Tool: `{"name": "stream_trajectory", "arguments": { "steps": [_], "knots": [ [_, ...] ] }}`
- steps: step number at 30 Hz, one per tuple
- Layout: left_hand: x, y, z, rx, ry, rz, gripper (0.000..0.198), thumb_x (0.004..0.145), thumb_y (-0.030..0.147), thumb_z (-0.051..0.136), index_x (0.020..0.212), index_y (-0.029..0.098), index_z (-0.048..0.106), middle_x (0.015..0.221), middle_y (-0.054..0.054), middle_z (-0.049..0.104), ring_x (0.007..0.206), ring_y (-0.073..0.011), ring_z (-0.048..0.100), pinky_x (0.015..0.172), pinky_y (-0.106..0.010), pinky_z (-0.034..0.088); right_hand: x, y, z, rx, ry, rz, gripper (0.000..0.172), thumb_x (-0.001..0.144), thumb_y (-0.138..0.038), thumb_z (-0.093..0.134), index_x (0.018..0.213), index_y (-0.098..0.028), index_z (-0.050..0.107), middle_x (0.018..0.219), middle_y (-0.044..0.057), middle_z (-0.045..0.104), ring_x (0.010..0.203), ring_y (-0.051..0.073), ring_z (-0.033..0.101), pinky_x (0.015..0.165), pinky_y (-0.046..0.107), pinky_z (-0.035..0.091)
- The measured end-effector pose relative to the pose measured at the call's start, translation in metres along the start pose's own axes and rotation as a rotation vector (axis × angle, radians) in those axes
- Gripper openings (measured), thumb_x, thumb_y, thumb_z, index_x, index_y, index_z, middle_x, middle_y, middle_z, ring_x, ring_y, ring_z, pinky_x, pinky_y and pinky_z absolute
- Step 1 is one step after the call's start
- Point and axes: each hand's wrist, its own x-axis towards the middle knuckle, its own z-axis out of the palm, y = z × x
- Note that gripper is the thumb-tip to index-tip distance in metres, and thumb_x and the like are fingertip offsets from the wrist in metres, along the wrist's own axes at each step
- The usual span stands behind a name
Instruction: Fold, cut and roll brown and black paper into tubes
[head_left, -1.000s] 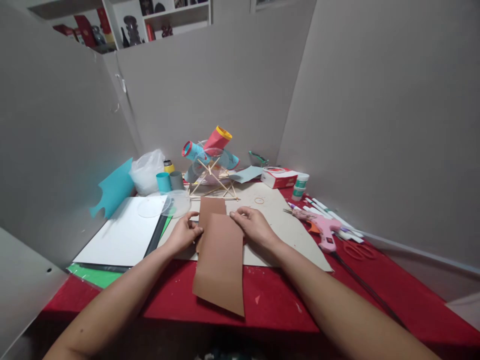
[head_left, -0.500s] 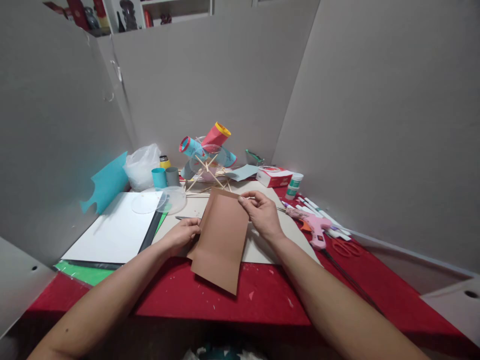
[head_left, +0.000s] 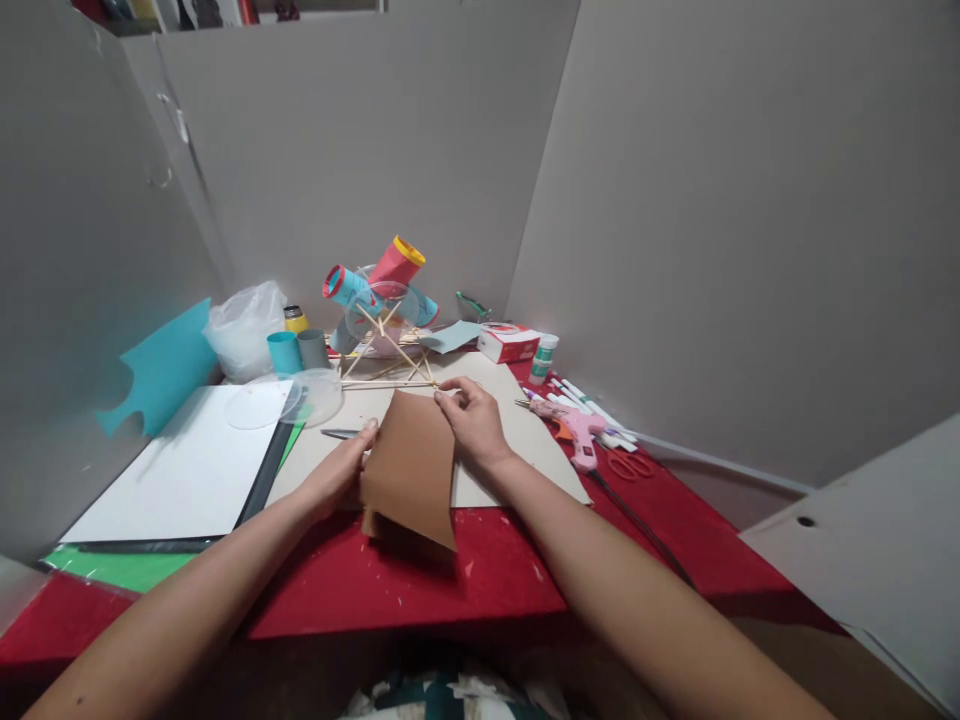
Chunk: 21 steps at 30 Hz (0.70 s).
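Note:
A piece of brown card paper (head_left: 412, 460) is held up between my two hands, above the front of the table. My right hand (head_left: 472, 418) pinches its upper right corner between thumb and fingers. At its left edge is my left hand (head_left: 346, 470), thumb up, with the fingers partly hidden behind the paper. The lower end of the paper bends under and lies in shadow. Just behind stands a model of wooden sticks (head_left: 390, 345) carrying red and blue paper tubes (head_left: 397, 268) and a clear plastic disc.
On the left lie white paper (head_left: 180, 460), a blue sheet (head_left: 161, 365), a plastic bag (head_left: 246, 330) and clear lids (head_left: 315, 395). To the right are a pink glue gun (head_left: 577, 430), red scissors (head_left: 628, 463), markers (head_left: 592, 408) and a red-white box (head_left: 508, 343). Grey panels surround the red table (head_left: 517, 580).
The brown paper has tilted, its lower end now curling under and looking shorter. My left hand has turned thumb-up along its edge. The whole view has swung to the right.

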Motion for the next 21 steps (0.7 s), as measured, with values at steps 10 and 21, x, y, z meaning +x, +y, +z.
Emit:
{"name": "stream_trajectory", "arguments": {
  "steps": [10, 21],
  "knots": [
    [-0.002, -0.005, 0.000, -0.018, -0.069, -0.038, 0.048, 0.058, 0.033, 0.084, 0.099, 0.015, 0.068, 0.082, -0.008, 0.075, 0.069, -0.0220, 0.071, 0.067, -0.031, 0.053, -0.003, -0.005, -0.003, -0.003, -0.028, 0.050, 0.035, 0.076, -0.047, 0.059, 0.095, -0.018, 0.064, 0.061, -0.003, 0.052, 0.061, 0.017, 0.050, 0.063, 0.028, 0.041],
    [-0.003, -0.004, 0.001, -0.126, 0.115, 0.208, 0.049, 0.067, 0.037, 0.077, 0.107, 0.013, 0.061, 0.086, -0.008, 0.075, 0.070, -0.0213, 0.069, 0.068, -0.033, 0.054, -0.049, -0.049, 0.003, 0.273, -0.352, 0.408, 0.037, 0.080, -0.049, 0.057, 0.099, -0.018, 0.064, 0.090, 0.010, 0.072, 0.072, 0.023, 0.068, 0.060, 0.033, 0.054]
  ]
}}
